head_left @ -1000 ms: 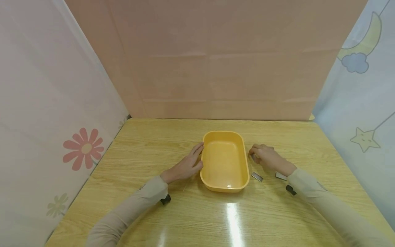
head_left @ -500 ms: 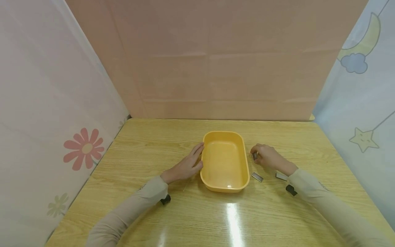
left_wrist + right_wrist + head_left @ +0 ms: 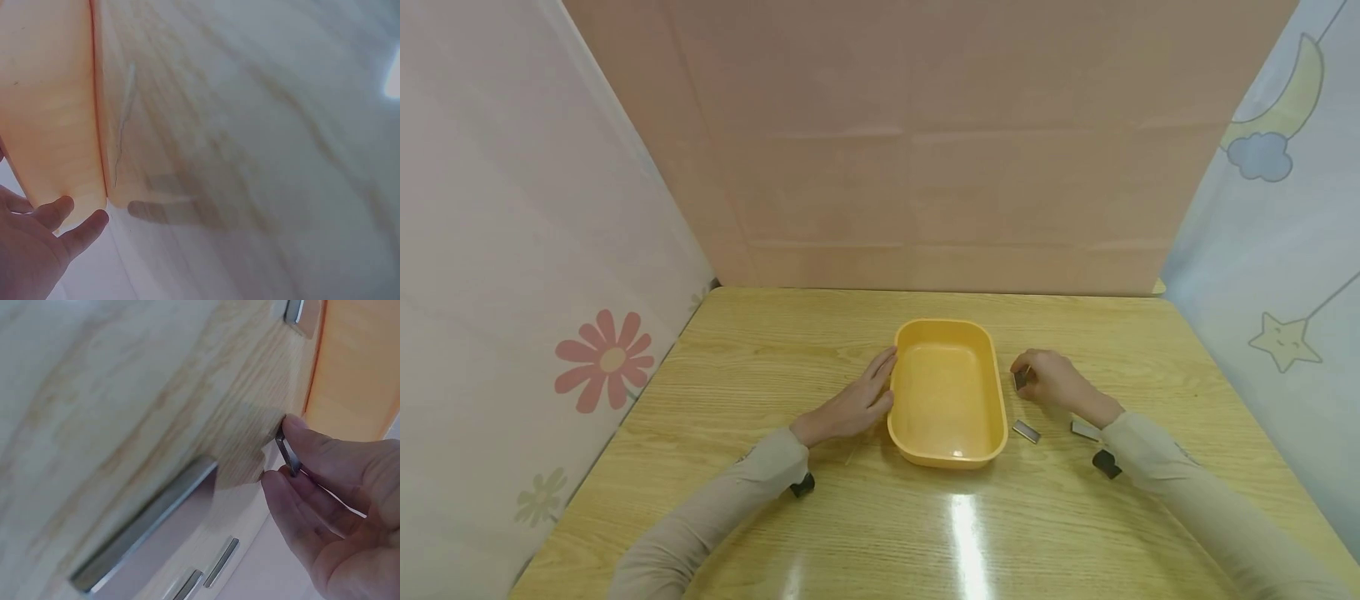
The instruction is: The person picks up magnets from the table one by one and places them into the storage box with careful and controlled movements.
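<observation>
A yellow plastic basin stands on the table. My left hand rests against its left side with fingers extended; in the left wrist view the fingertips lie at the basin's wall. To the right of the basin my right hand pinches a small dark rectangular metal piece between thumb and fingers, low over the tabletop. Similar flat metal pieces lie nearby: one by the basin's right side, another beside the right wrist.
Two more slim metal pieces lie beyond the right hand in the right wrist view; the hand covers them in the head view. The wood-grain table is bounded by a pink backdrop and patterned side curtains.
The right hand has shifted very slightly right, and the metal piece in its fingers has turned and shows more. The left hand and basin stay put.
</observation>
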A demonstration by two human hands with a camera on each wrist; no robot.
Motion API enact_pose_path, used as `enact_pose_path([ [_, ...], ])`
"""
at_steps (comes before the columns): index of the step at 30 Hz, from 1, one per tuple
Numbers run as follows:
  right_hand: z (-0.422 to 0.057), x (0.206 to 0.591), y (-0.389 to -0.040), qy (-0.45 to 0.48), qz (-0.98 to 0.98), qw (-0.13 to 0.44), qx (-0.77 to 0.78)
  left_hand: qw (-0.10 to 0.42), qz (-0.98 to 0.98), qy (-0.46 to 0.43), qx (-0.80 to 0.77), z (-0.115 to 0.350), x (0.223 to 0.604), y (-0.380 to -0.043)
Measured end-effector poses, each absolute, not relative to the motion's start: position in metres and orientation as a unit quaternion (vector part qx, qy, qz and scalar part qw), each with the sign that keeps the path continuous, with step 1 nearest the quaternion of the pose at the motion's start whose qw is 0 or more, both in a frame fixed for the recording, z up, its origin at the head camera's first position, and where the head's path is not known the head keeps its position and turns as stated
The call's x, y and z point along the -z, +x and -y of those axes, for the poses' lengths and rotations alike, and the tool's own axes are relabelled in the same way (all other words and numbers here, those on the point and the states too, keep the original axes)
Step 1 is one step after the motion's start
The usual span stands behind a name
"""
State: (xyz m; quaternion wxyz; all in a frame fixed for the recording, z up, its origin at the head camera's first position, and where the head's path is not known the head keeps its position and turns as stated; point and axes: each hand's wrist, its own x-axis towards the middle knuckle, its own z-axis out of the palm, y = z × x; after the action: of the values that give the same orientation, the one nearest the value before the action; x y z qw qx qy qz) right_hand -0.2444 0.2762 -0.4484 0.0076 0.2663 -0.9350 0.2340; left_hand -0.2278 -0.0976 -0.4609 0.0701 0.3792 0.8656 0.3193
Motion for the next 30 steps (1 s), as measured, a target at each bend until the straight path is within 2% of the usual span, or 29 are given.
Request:
enact_pose_path([
  [8, -0.2781, 0.449, -0.2447, 0.255, 0.933, 0.019, -0.253, 0.077, -0.867, 0.376, -0.319, 0.0979, 0.4615, -0.2289],
  [30, -0.2847, 0.4436, -0.2463, 0.19, 0.925, -0.03, -0.327, 0.081, -0.865, 0.378, -0.32, 0.0979, 0.4594, -0.228],
])
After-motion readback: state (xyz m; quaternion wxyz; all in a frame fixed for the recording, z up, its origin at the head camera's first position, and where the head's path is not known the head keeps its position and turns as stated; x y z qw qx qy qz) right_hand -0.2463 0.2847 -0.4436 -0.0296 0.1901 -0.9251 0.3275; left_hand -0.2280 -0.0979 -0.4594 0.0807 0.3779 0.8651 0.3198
